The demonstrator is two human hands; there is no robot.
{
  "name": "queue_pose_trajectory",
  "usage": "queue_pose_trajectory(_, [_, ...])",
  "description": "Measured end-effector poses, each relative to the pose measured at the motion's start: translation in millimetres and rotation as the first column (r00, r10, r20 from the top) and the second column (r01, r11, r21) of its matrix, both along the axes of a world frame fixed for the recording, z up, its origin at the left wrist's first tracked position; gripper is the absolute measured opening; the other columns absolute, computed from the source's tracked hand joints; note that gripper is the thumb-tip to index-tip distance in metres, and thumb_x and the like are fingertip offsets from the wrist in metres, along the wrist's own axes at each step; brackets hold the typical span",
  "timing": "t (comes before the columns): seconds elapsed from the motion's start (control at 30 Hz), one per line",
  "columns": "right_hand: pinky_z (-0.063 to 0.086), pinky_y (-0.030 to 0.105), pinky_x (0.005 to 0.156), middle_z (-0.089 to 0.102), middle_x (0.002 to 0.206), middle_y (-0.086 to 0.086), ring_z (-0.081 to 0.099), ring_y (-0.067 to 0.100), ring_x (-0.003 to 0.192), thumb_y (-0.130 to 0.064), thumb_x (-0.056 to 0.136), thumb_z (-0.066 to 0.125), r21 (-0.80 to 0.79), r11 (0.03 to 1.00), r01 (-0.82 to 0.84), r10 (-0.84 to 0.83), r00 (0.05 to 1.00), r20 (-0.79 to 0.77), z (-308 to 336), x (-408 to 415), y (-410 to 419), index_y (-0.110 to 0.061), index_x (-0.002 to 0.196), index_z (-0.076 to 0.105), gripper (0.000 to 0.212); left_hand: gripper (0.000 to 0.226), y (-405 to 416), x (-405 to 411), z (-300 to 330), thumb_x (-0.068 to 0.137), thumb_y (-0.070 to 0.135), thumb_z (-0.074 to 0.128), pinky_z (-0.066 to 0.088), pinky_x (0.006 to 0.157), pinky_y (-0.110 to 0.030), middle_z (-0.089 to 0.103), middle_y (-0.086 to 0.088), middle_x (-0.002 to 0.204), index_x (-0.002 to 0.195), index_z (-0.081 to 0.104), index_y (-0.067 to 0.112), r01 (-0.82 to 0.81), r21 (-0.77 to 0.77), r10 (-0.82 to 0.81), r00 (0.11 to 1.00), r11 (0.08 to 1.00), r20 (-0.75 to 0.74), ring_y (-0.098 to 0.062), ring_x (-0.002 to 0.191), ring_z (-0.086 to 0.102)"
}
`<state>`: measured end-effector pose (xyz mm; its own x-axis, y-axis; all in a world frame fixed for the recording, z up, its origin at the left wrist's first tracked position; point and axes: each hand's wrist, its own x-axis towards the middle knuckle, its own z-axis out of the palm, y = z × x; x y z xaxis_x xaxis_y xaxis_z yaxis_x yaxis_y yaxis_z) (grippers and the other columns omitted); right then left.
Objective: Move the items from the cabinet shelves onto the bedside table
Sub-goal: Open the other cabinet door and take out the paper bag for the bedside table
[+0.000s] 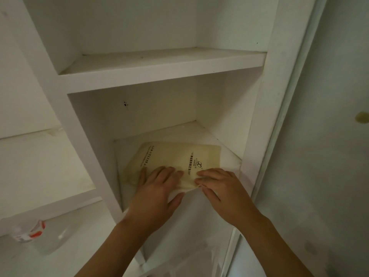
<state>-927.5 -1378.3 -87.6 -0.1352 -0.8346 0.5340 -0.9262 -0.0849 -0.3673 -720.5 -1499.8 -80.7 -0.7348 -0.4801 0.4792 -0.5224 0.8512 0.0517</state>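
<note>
Your two hands are both on a pale yellow printed envelope that lies flat on the lower shelf of the white cabinet. The envelope sits askew on that shelf, its far corner toward the back wall and its near edge at the shelf's front lip, with dark printed characters and a small logo on its upper face.

Your left hand lies on the near left part of the envelope, fingers spread flat over the top and the thumb tucked under the near edge, so it pinches the paper between thumb and fingers. Your right hand is at the near right corner of the envelope, fingers curled over the top and the thumb at the edge, also gripping it. The near edge of the envelope looks slightly lifted off the shelf between the two hands.

Above the envelope, the upper shelf spans the same compartment. Left of the envelope, beyond the cabinet's vertical divider, a clear plastic bottle with a red and white label lies blurred at the frame's lower left.
</note>
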Motion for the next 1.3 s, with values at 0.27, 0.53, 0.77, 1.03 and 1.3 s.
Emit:
queue_pose_trajectory(0.27, [0.047,0.036,0.104,0.07,0.123,-0.021,0.058,-0.002,0.122,-0.06,0.097,0.061,-0.025,0.992,-0.122,0.124,0.965,0.23,22,13,20,-0.027,0.114,0.08,0.042,0.036,5,9,-15,0.092,0.035,0.057,0.046,0.106,-0.062,0.069,0.008,0.13,0.126,0.071,0.032,0.103,-0.017,-0.105,0.979,0.994,-0.177,-0.019,0.124,0.062])
queue_pose_trajectory(0.53, [0.048,0.046,0.104,0.063,0.135,-0.008,0.055,0.016,0.123,-0.062,0.095,0.047,0.155,0.985,0.074,-0.095,0.986,0.134,33,-22,-9,-0.019,0.135,0.066,0.062,0.044,9,38,-17,0.094,0.024,0.053,0.044,0.109,-0.061,0.064,0.017,0.139,0.132,0.069,0.038,0.21,0.119,-0.177,0.954,0.97,-0.241,-0.011,0.133,0.056])
queue_pose_trajectory(0.77, [0.041,0.043,0.101,0.062,0.133,-0.008,0.048,0.018,0.123,-0.053,0.098,0.06,0.207,0.97,0.126,-0.13,0.991,0.007,27,-7,-31,-0.022,0.138,0.062,0.05,0.043,16,57,-16,0.096,0.016,0.062,0.041,0.111,-0.056,0.059,0.021,0.142,0.132,0.069,0.038,0.279,0.196,-0.217,0.933,0.94,-0.286,-0.008,0.137,0.052])
queue_pose_trajectory(1.03, [0.05,0.038,0.094,0.057,0.125,-0.005,0.043,0.015,0.116,-0.046,0.097,0.065,0.217,0.969,0.114,-0.131,0.989,0.065,26,5,-30,-0.021,0.136,0.062,0.047,0.053,20,52,-16,0.081,-0.003,0.068,0.052,0.103,-0.057,0.067,0.004,0.132,0.125,0.071,0.027,0.141,0.166,-0.078,0.938,0.976,-0.337,-0.011,0.128,0.053])
queue_pose_trajectory(1.3, [0.043,0.009,0.081,0.05,0.116,-0.014,0.055,-0.004,0.1,-0.036,0.095,0.074,0.182,0.981,0.07,-0.121,0.95,0.287,21,3,-3,-0.026,0.131,0.064,0.039,0.062,18,52,-17,0.074,0.004,0.087,0.047,0.108,-0.056,0.063,0.009,0.137,0.127,0.07,0.032,0.151,0.199,-0.088,0.951,0.968,-0.297,-0.013,0.133,0.055])
